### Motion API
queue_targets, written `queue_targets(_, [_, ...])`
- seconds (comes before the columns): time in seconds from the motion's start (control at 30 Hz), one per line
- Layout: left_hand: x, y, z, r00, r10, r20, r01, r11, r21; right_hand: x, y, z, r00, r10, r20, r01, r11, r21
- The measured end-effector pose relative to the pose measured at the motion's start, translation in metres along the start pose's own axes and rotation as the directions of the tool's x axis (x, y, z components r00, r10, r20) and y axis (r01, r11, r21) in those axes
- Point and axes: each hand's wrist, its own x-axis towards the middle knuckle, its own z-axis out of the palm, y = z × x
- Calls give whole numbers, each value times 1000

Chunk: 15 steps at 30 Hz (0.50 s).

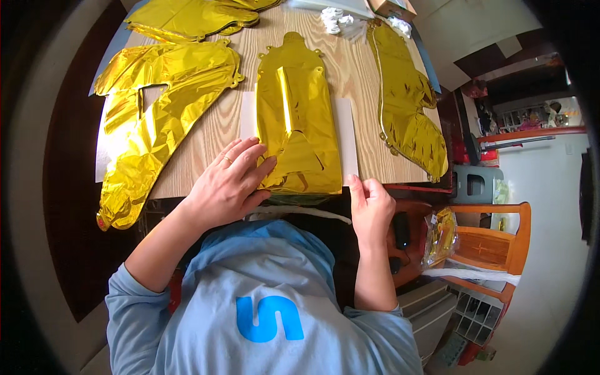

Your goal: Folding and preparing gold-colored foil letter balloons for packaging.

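A folded gold foil balloon [306, 125] lies lengthwise in front of me, its rounded tabbed end pointing away. Beneath it is a white sheet [345, 134], which sticks out at both sides. My left hand [228, 181], with a ring on one finger, rests its outstretched, slightly bent fingers along the balloon's near left edge. At the sheet's near right corner, my right hand [373, 206] is closed in a pinch, thumb on top and fingers curled below. The foil's near right corner is just left of that thumb.
More flat gold foil balloons lie on the wooden table [197, 147]: one at left [156, 119], one at right [406, 100] and a pile [194, 19] at far left. White crumpled bits [336, 20] and a cardboard box [394, 7] sit at the back. A wooden chair [487, 244] stands at right.
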Motion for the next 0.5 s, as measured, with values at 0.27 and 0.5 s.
queue_targets(0.27, [6, 4, 0, 1000, -13, 28, 13, 1000, 2, 16, -1, -13, 756, -641, 132, 652, 754, -72])
queue_targets(0.5, [10, 5, 2, 997, -14, 74, 11, 999, 45, 27, 12, -8, 644, -738, 203, 765, 615, -192])
